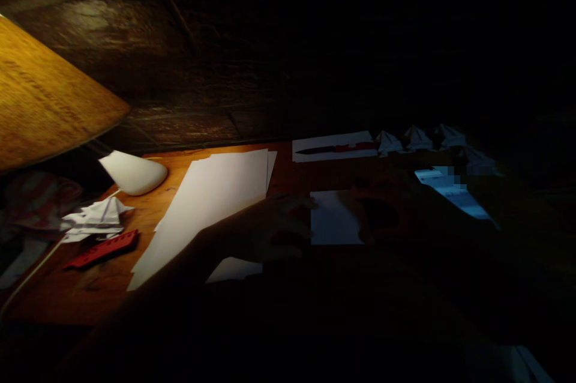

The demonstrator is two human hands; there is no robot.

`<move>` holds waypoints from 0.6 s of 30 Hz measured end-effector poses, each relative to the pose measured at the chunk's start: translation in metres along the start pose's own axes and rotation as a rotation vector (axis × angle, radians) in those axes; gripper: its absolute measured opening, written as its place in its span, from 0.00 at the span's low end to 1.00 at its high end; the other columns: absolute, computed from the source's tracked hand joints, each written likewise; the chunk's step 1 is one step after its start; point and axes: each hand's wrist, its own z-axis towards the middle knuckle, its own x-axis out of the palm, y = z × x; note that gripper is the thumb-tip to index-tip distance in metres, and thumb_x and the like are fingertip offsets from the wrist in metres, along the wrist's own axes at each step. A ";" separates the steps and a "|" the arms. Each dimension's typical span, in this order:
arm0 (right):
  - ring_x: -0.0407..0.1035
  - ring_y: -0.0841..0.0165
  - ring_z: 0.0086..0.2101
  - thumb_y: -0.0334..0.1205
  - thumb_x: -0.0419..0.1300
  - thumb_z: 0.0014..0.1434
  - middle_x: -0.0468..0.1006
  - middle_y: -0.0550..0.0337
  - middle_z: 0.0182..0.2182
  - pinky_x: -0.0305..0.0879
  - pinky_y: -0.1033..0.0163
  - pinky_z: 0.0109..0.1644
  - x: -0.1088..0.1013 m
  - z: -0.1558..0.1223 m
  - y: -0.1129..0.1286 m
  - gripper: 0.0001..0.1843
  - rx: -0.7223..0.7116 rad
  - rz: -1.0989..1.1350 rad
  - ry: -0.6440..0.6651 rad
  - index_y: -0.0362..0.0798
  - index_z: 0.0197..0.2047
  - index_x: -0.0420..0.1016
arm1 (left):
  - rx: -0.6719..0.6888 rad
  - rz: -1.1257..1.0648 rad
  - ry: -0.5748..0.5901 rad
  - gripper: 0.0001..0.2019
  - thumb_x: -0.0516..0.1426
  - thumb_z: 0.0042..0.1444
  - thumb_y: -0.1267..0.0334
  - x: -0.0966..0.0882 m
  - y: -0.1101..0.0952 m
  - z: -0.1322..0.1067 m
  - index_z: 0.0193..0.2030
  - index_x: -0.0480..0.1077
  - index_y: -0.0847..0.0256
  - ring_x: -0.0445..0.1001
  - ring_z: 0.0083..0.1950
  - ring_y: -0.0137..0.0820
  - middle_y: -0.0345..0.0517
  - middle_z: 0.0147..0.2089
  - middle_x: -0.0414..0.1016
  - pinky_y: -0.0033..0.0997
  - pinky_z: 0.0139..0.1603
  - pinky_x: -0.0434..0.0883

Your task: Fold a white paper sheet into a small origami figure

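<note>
the left hand [270, 227] is reaching in from the near side, its fingers [297, 203] lying along the upper left edge of a small white paper sheet [335, 218] - spread or pinching, i cannot tell in this shadow. the right hand [378, 212] is sitting dark against the sheet's right edge, its state hidden too. the sheet is lying on a wooden table [58, 305], just beside a long stack of white paper [202, 215]. farther off, a knife [335, 149] is lying on a white card [333, 138], folded paper shapes [418, 138] are lining the far side - and a red strip [101, 249] is lying near crumpled paper [96, 218], below a yellow lampshade [45, 95].
</note>
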 end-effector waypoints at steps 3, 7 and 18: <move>0.74 0.47 0.49 0.66 0.71 0.49 0.75 0.47 0.56 0.71 0.42 0.50 -0.005 0.001 0.004 0.42 0.002 -0.007 0.024 0.62 0.65 0.75 | -0.007 -0.009 0.040 0.13 0.65 0.62 0.56 -0.002 -0.002 -0.002 0.53 0.79 0.49 0.63 0.73 0.51 0.50 0.75 0.58 0.56 0.68 0.68; 0.73 0.46 0.51 0.66 0.71 0.49 0.75 0.46 0.56 0.71 0.40 0.51 -0.006 0.002 0.002 0.42 0.007 -0.007 0.039 0.61 0.65 0.74 | -0.021 -0.042 0.079 0.12 0.65 0.61 0.55 -0.004 -0.005 -0.003 0.52 0.79 0.46 0.62 0.73 0.53 0.47 0.76 0.54 0.57 0.67 0.69; 0.75 0.51 0.47 0.56 0.66 0.60 0.78 0.47 0.53 0.73 0.46 0.48 -0.009 -0.002 0.017 0.33 -0.015 0.014 -0.028 0.57 0.66 0.73 | -0.143 0.058 -0.222 0.17 0.59 0.66 0.61 0.033 -0.011 0.027 0.60 0.69 0.61 0.70 0.61 0.46 0.56 0.59 0.69 0.51 0.60 0.73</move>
